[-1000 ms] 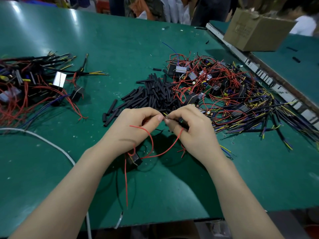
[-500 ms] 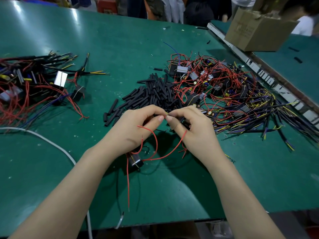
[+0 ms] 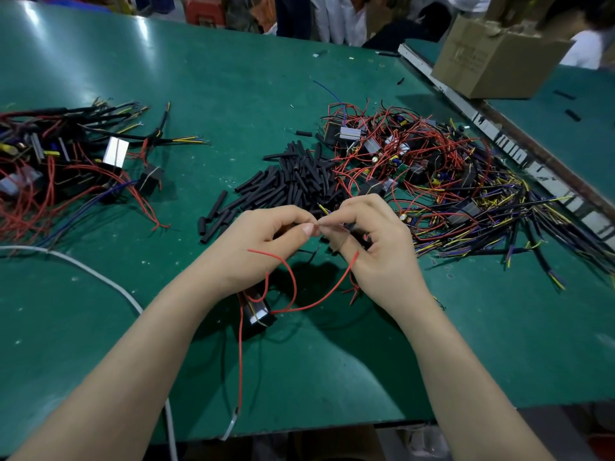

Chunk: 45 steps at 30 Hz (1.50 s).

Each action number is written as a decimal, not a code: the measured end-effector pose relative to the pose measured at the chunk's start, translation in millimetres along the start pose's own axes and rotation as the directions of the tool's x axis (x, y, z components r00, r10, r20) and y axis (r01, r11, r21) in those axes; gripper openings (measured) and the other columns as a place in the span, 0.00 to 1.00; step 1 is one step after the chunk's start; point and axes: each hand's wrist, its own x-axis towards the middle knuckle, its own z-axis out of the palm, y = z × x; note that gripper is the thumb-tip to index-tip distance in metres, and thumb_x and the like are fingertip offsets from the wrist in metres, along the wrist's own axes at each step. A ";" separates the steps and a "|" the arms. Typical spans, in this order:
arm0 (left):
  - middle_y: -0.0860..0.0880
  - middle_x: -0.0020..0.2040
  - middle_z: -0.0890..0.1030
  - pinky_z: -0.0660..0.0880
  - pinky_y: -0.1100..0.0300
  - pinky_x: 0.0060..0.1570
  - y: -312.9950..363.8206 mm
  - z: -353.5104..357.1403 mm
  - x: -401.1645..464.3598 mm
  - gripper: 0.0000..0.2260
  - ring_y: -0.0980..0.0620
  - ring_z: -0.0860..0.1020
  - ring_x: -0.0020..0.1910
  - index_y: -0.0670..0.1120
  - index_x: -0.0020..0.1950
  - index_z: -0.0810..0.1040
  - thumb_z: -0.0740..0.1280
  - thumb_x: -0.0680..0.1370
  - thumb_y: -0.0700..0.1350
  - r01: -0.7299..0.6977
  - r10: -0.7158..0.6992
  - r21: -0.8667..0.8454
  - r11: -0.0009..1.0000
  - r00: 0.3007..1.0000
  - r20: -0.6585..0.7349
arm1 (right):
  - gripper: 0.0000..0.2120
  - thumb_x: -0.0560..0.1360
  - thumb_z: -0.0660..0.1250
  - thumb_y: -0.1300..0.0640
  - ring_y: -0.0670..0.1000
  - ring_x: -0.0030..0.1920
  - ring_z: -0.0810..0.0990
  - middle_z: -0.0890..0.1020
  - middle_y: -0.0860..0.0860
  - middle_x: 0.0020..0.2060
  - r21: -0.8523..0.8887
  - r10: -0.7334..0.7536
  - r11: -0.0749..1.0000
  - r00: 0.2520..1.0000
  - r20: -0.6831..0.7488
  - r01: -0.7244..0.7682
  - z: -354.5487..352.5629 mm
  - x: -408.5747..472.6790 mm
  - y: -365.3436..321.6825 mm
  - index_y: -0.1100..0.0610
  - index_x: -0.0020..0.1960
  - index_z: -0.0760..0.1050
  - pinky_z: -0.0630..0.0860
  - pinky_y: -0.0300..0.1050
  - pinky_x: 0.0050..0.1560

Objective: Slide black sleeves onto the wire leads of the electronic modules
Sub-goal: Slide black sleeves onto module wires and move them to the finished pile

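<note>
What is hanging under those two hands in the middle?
Under the left hand and right hand hangs a small black electronic module with thin red wire leads looping from it. Below lies the green table. The fingers hide whatever they pinch.

Both bare forearms reach forward and converge. The left hand (image 3: 263, 244) and right hand (image 3: 376, 247) meet fingertip to fingertip, each with thumb and forefinger in a pinching grip, remaining fingers curled.

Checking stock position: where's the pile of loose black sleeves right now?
Head view: the pile of short black tubular sleeves lies mid-table on the green mat, just beyond both hands, touching the red-wired module heap on its right.
</note>
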 end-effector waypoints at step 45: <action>0.55 0.28 0.73 0.64 0.72 0.31 4.7 6.9 -4.3 0.05 0.60 0.71 0.30 0.54 0.43 0.75 0.65 0.78 0.46 -0.074 0.094 0.171 0.982 0.990 -0.107 | 0.06 0.76 0.67 0.54 0.52 0.44 0.80 0.81 0.49 0.44 -0.332 -0.102 0.938 0.994 0.027 0.105 -1.4 -4.0 6.1 0.56 0.47 0.81 0.77 0.52 0.37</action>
